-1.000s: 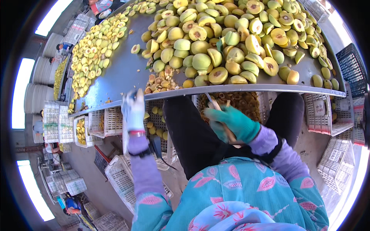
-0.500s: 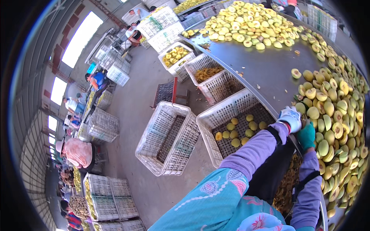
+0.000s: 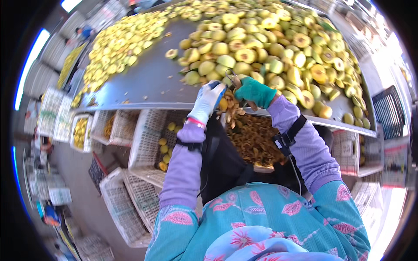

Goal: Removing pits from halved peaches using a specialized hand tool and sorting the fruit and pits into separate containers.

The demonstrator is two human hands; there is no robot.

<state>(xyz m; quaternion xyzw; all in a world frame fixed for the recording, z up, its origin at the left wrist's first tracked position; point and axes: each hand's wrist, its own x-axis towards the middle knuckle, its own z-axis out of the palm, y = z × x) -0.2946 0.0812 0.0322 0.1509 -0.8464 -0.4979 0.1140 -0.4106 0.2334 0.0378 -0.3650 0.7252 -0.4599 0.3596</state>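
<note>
My left hand (image 3: 207,99), in a white and blue glove, is closed at the table's front edge on a yellow-orange fruit (image 3: 223,104), mostly hidden by the fingers. Close beside it, my right hand (image 3: 257,92) in a green glove grips a small tool with a metal loop (image 3: 232,77) at its end. Brown, curled scraps (image 3: 231,112) hang or fall just below both hands. Directly beyond them lies a heap of yellow-green fruit (image 3: 244,55), many cut in half with hollow centres.
The metal table (image 3: 152,82) carries a second heap of halves (image 3: 117,50) at the far left. Under its edge, between my knees, is a mass of brown scraps (image 3: 257,141). A crate (image 3: 146,141) with several fruits stands left, near another crate (image 3: 117,204).
My view has swung to the right, so the table now spans the top and both hands sit near the middle. The fruit at my left hand and the loop-ended tool have come into sight.
</note>
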